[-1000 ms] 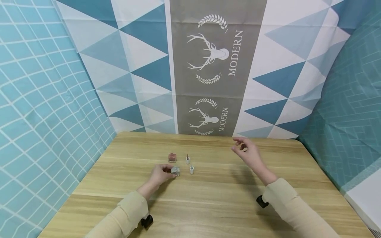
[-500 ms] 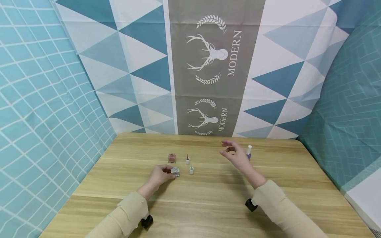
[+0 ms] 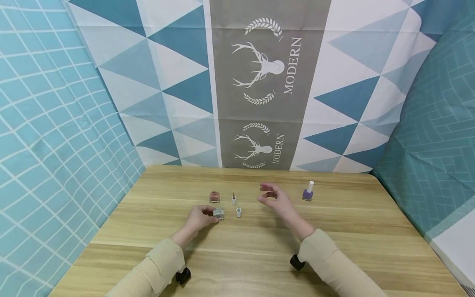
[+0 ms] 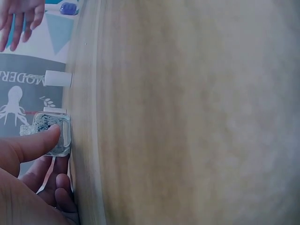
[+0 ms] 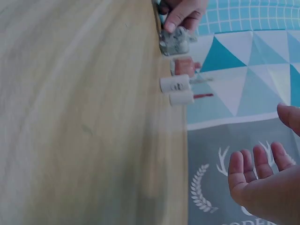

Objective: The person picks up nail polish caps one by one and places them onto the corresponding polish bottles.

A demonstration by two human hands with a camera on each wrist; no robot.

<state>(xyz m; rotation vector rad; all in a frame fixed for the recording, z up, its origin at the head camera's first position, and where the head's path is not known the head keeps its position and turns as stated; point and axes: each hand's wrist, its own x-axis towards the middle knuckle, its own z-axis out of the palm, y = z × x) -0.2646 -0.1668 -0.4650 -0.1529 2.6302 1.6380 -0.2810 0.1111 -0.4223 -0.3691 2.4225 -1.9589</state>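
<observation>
My left hand [image 3: 198, 218] pinches a small glittery nail polish bottle [image 3: 219, 213] on the table, with the thumb against its side in the left wrist view. The bottle has no cap on. Right of it, a white brush cap [image 3: 238, 213] stands on its top, brush pointing up. Just behind is another white brush cap [image 3: 233, 201] with a reddish brush, also upright. An uncapped pink nail polish bottle [image 3: 214, 196] stands behind the left hand. My right hand [image 3: 277, 201] hovers above the table right of the caps, its fingers loosely bent and holding nothing.
A purple nail polish bottle [image 3: 307, 194] with its white cap on stands to the right of my right hand. The wooden table [image 3: 245, 255] ends at a patterned cloth backdrop [image 3: 256, 103]. Tiled cloth [image 3: 48, 136] hangs at the left.
My right hand has moved left and slightly nearer, away from the purple bottle, which has come into sight behind it. The left hand keeps its hold on the glittery bottle.
</observation>
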